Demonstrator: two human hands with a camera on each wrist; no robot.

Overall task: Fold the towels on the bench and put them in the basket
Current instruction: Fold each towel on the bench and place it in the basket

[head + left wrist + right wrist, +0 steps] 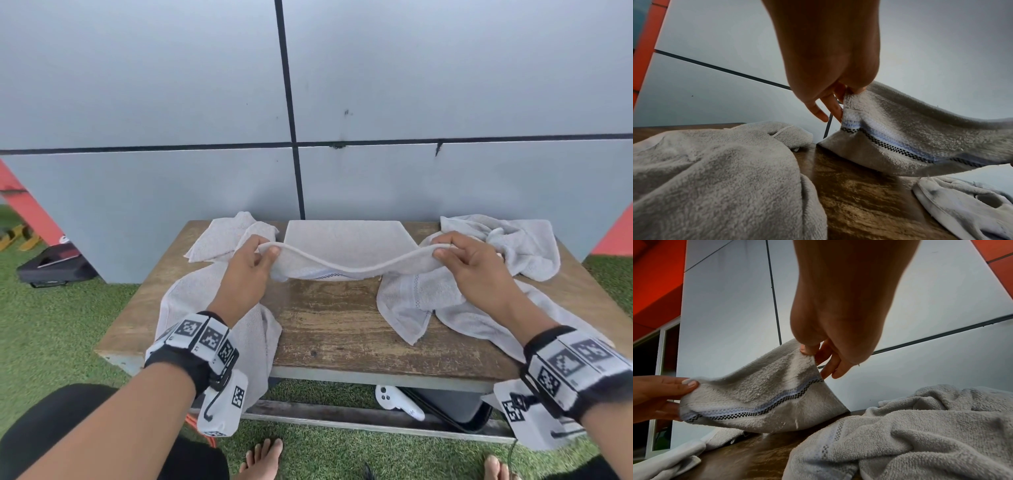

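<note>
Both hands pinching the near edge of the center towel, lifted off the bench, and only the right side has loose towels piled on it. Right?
Not quite. Loose towels lie on both sides: a left pile and a right pile, as the head view shows. The rest holds: the left hand and right hand pinch the center towel by its near edge, raised above the bench.
</note>
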